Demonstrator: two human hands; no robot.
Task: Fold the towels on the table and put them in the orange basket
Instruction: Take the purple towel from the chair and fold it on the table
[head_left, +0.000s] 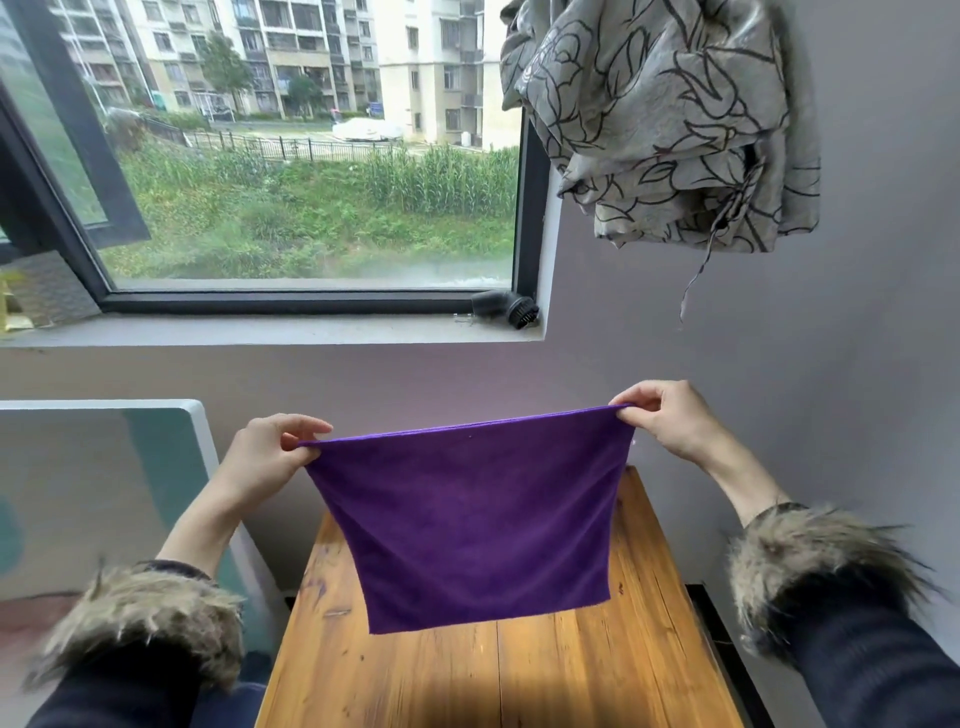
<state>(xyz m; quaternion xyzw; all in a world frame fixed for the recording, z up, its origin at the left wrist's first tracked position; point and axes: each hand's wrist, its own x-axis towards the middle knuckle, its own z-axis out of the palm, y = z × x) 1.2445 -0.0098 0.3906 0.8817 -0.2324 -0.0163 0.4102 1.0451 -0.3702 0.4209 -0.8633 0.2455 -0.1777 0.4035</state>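
Note:
A purple towel (467, 519) hangs stretched flat in the air above the wooden table (519, 675). My left hand (270, 457) pinches its upper left corner. My right hand (665, 421) pinches its upper right corner, a little higher than the left. The towel's lower edge hangs free just above the tabletop. No orange basket is in view, and no other towel shows on the table.
A grey wall and a window with a sill (260, 330) lie behind the table. A black brush (506, 309) sits on the sill. A patterned curtain (665, 119) hangs bunched at the upper right. A white-edged panel (130, 467) stands left of the table.

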